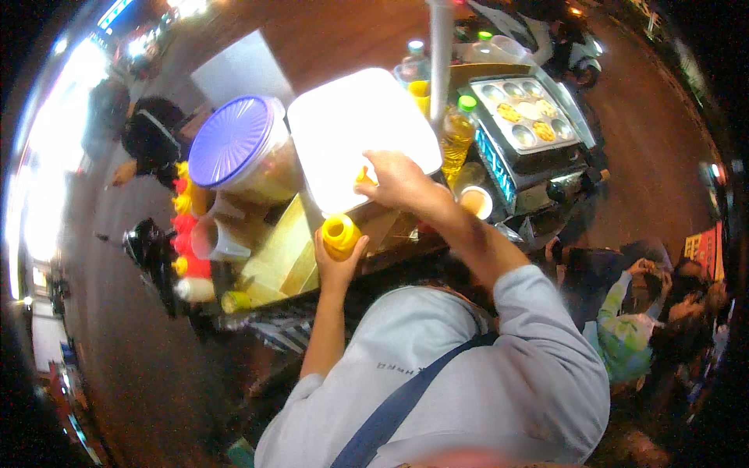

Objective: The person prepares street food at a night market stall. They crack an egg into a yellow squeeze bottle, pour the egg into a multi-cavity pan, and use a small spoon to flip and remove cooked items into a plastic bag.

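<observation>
My left hand [337, 275] grips a yellow plastic squeeze bottle [340, 234] from below. The bottle stands upright with its wide mouth uncovered. My right hand [398, 178] pinches a small yellow piece [364, 174], which looks like the bottle's cap; my fingers hide part of it. That hand is over the near edge of a large white square container or lid [360, 123], overexposed by the light. Left of it stands a clear tub with a ribbed purple lid [231, 140]. A cup of pale orange-brown contents [475, 203] is beside my right forearm.
On the right is a griddle with round moulds [526, 114], some holding yellow food. An oil bottle [456, 137] stands by a pale pole [440, 64]. Red and yellow squeeze bottles [186, 231] line the left edge near a plastic cup [219, 238]. A person in green [629, 333] is at right.
</observation>
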Demonstrator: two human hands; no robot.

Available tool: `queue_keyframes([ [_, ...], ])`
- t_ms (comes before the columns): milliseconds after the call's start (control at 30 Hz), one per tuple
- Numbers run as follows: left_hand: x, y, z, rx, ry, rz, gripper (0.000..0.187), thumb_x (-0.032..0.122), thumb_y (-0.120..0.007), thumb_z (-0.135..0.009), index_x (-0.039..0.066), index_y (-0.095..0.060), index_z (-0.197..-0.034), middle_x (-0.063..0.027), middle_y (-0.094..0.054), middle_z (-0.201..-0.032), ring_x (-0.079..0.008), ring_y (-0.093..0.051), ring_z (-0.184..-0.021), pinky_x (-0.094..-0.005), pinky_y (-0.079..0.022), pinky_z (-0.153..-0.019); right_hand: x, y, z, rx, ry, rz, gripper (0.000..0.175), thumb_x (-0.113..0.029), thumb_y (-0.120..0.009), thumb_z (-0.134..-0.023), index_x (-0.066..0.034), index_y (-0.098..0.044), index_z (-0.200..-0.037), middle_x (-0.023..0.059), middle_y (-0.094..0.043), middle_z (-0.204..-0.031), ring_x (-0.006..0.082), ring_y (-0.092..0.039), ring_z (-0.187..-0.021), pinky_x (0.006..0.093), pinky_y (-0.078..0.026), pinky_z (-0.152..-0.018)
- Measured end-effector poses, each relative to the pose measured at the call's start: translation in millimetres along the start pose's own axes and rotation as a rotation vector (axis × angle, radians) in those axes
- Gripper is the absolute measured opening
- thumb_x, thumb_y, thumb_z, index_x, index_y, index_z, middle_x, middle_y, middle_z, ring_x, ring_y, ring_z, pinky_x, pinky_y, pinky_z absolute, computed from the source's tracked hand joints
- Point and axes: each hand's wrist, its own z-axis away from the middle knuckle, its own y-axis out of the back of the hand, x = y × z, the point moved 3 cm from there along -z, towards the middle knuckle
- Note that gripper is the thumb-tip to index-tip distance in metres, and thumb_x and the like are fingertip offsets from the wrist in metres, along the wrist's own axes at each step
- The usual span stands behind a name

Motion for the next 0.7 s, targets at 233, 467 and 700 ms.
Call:
queue_keyframes([
  [233, -11, -6, -4, 0.008, 0.009, 0.077, 0.073, 0.027, -0.092, -0.072, 0.001, -0.052, -0.127, -0.0154, -0.057, -0.121, -0.0306, -0.056, -0.114, -0.0416, -0.045, -0.101, 3, -29, -12, 0.055, 0.075, 0.051, 0.035, -0.02, -0.073, -0.079, 0.0001, -0.062, -0.105, 0.0211, -0.068, -0.093, 0.0403, -0.067, -0.09, 0.0488, -0.055, -0.08],
  [467, 15, 8, -9, -0.067, -0.244, -0.059, 0.065, 0.034, -0.087, -0.075, 0.001, -0.053, -0.119, -0.0179, -0.056, -0.108, -0.0383, -0.057, -0.101, -0.0452, -0.048, -0.088, -49, 19, 34, -0.333, 0.428, 0.006, 0.039, -0.015, -0.07, -0.081, -0.0043, -0.058, -0.117, 0.0212, -0.067, -0.096, 0.0397, -0.068, -0.092, 0.049, -0.055, -0.079],
  [700, 49, 14, -13, -0.118, -0.429, -0.154, 0.065, 0.041, -0.085, -0.075, 0.004, -0.054, -0.118, -0.0194, -0.058, -0.105, -0.0423, -0.058, -0.095, -0.0484, -0.049, -0.079, -76, 27, 43, -0.325, 0.528, 0.035, 0.03, -0.018, -0.069, -0.086, -0.0028, -0.061, -0.111, 0.02, -0.069, -0.095, 0.0382, -0.069, -0.089, 0.0479, -0.056, -0.076],
])
